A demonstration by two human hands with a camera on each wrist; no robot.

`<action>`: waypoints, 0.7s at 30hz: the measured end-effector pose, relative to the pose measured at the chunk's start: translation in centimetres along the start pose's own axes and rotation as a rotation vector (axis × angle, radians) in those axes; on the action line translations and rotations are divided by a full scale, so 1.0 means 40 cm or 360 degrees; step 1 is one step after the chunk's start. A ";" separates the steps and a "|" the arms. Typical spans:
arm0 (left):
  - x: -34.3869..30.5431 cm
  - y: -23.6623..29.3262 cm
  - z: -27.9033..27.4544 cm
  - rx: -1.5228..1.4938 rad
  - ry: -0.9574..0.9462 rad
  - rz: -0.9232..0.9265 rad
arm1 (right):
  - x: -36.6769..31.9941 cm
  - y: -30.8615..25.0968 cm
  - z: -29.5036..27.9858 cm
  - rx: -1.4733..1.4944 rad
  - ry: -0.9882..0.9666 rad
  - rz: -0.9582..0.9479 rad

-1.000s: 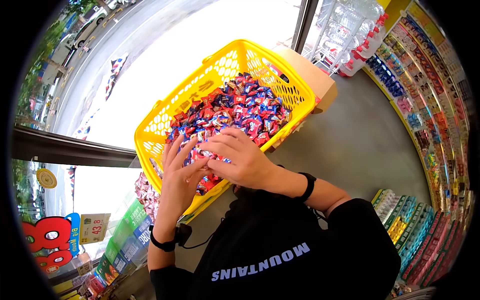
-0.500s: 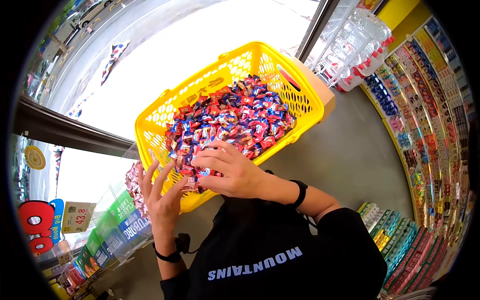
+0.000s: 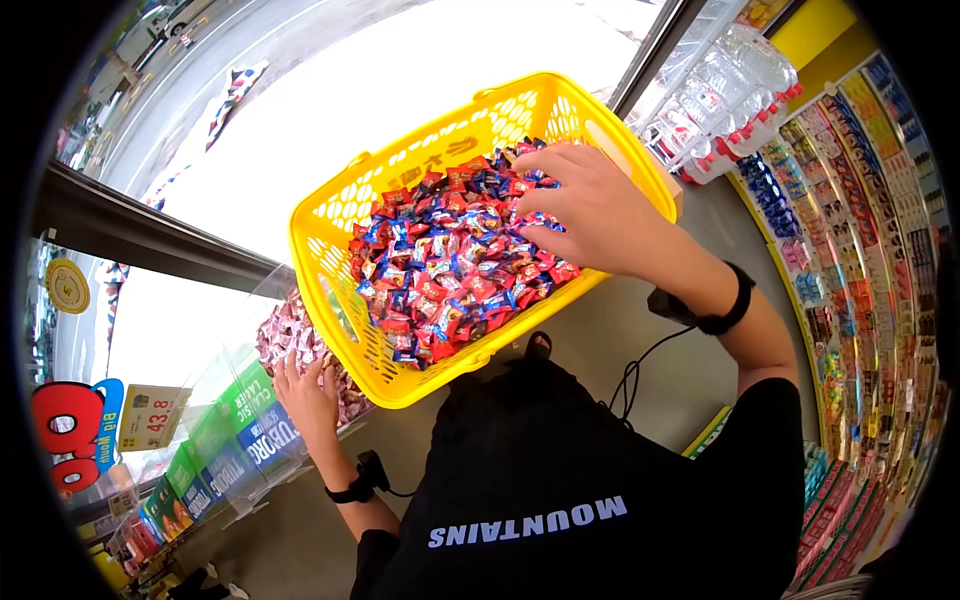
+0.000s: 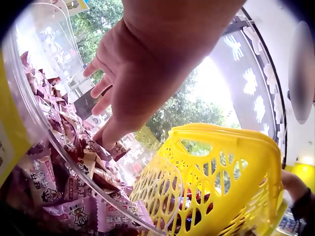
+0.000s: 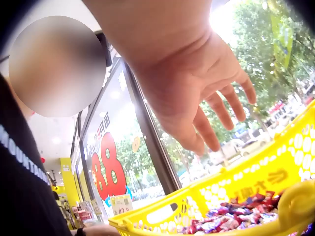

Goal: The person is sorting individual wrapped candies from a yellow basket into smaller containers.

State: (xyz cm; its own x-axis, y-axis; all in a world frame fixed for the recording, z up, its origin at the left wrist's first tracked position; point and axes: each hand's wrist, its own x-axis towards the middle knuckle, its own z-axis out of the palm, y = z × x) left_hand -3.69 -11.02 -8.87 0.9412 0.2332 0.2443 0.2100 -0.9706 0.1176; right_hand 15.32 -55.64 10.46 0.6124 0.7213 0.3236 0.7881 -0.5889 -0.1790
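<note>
A yellow plastic basket (image 3: 385, 390) with pierced walls holds a heap of red and blue wrapped candies (image 3: 450, 260). Above the right end of that heap hovers my right hand (image 3: 600, 215), its fingers spread and slightly bent; the right wrist view shows nothing in its palm. My left hand (image 3: 308, 395) is left of the basket, over pink wrapped candies (image 4: 74, 211) in a clear bin (image 4: 64, 152). Its fingers are apart and loosely bent, with the thumb tip right at the pink wrappers in the left wrist view.
Green and blue cartons (image 3: 255, 425) stand below the clear bin, near a price tag (image 3: 152, 418). Packed snack shelves (image 3: 850, 250) line the right side. Large water bottles (image 3: 720, 95) stand at the back right, by the window frame (image 3: 655, 60).
The hands, close together over the basket's near left part before, have parted. My right hand has moved right over the heap; my left has gone left and out of the basket to the pink candies.
</note>
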 end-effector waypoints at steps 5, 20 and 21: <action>0.007 0.023 0.014 -0.0023 -0.0074 -0.0012 | 0.131 0.094 0.141 0.0066 -0.1285 0.0379; -0.019 0.017 0.030 -0.0198 -0.0082 -0.0038 | 0.146 0.159 0.394 -0.0330 -0.1660 0.0467; -0.014 0.019 0.028 -0.0207 -0.0068 -0.0028 | 0.154 0.165 0.394 -0.0301 -0.1720 0.0438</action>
State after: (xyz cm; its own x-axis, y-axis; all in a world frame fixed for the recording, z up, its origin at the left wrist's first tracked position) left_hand -3.75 -11.93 -10.01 0.9487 0.2447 0.2001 0.1931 -0.9498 0.2461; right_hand 25.27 -49.33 -3.38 0.5681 0.4417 -0.6944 0.6528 -0.7557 0.0533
